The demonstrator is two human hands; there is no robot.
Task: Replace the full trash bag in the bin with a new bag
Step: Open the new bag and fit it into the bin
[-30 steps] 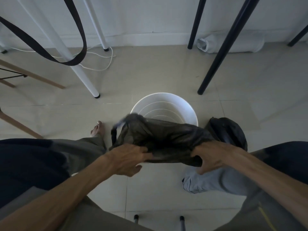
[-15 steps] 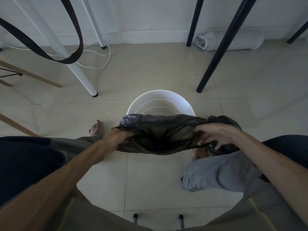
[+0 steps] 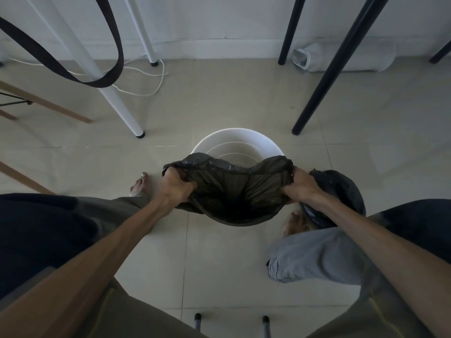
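Furniture legs, one slanted white metal table leg (image 3: 114,98) and one black metal leg (image 3: 324,76), stand on the tiled floor (image 3: 219,98) beyond the round white plastic bin (image 3: 235,135), with a full tied black trash bag (image 3: 341,189) just right of it. Open tile lies near the feet. Left hand (image 3: 177,189) and right hand (image 3: 301,187) each clutch a side of the new dark thin plastic bag (image 3: 234,191), its mouth stretched open between them above the bin's near rim.

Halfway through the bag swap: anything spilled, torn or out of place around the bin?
No spill or tear shows. Both the left hand and right hand grip the new bag, stretched open above the near edge of the bare white bin. The full bag sits on the floor right of the bin.
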